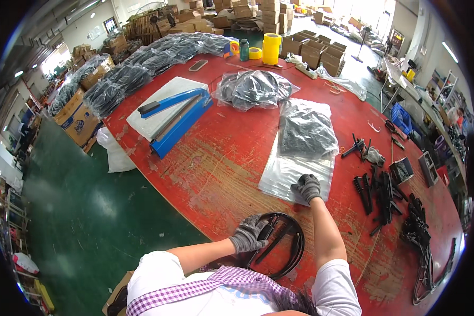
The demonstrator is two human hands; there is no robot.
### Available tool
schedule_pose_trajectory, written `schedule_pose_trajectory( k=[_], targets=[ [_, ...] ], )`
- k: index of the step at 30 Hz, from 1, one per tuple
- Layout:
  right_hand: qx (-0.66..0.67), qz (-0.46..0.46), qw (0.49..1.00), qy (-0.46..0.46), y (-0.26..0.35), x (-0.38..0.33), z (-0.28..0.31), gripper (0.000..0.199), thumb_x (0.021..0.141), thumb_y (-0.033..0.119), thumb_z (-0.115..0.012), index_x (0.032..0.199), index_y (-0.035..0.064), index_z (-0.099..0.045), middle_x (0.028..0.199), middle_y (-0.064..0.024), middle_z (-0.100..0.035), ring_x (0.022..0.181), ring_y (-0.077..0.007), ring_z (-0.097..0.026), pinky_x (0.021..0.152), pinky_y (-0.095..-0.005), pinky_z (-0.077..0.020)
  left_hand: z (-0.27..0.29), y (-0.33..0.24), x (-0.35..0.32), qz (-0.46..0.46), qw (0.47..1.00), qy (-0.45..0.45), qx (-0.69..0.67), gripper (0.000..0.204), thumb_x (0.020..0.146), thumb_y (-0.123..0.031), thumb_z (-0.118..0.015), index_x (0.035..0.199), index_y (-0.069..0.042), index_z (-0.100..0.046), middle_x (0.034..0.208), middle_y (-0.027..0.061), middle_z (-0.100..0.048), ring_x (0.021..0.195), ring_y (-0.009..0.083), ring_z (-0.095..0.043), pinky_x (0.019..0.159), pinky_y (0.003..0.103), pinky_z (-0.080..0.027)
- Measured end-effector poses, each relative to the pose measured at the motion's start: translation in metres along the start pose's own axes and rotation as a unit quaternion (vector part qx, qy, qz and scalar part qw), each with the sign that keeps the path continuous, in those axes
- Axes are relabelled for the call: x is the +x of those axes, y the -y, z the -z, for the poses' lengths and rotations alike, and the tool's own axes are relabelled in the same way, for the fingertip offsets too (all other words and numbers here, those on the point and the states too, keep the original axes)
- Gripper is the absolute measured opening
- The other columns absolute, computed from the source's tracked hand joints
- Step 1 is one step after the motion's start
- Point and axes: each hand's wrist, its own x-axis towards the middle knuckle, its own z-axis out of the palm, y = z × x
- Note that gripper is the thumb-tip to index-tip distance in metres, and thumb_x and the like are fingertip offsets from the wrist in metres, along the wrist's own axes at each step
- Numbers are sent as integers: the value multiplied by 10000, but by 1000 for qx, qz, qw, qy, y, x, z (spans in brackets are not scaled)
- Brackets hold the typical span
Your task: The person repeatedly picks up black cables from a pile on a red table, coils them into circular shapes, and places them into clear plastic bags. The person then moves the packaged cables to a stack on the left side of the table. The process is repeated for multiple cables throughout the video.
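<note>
At the near edge of the red worktop [221,137], a coiled black bundle [299,243] is held at its left side in the closed grip of the left hand [248,234]. Beyond it, to the far right, clear plastic bags [284,173] are laid lengthwise near to far; their near end is touched by the closer right hand [307,188], but whether any film is pinched cannot be told.

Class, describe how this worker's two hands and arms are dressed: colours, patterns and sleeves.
The left hand and right hand both wear grey gloves with darker stripes. The forearms are bare below short white sleeves. A purple-and-white checked band crosses the white top.
</note>
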Motion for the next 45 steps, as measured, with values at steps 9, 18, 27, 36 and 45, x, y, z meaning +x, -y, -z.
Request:
schedule_pose_trajectory(
  k=[9,18,27,36,45],
  targets=[
    [16,-73,996,45,-35,26,-1,352,814,387,-504,835,61,-635,878,-205,-611,842,-364,-576,726,-434,-444,20,-8,73,120,897,63,-420,370,708,-285,-661,980,-42,-597,1081,119,-552,1020,260,-504,876,368,-410],
    [119,15,992,48,28,-29,69,345,801,352,-582,845,14,-642,779,-199,-618,751,-331,-599,697,-381,-460,4,-35,167,231,739,-58,-630,215,836,-320,-601,753,-124,-573,561,-27,-497,455,81,-439,417,235,-358],
    [18,-16,990,-138,46,-46,70,242,824,281,-545,762,52,-593,786,-187,-589,778,-362,-562,693,-453,-443,23,-20,114,-45,910,-404,79,161,761,-204,-637,880,-101,-600,1098,138,-501,1130,253,-402,945,379,-325],
    [-161,170,958,-167,62,-72,70,161,801,259,-530,875,161,-633,1138,-61,-559,1043,-257,-487,881,-428,-375,57,-2,154,-25,930,-84,357,132,807,-227,-541,858,-139,-625,959,45,-600,854,240,-590,693,383,-462],
    [-280,-37,957,69,-20,-122,55,375,821,205,-470,1193,212,-511,906,-102,-580,792,-255,-574,622,-421,-450,29,8,144,2,947,-9,322,520,814,-123,-458,1311,-184,-318,848,95,-606,686,242,-587,575,384,-479]
  ],
)
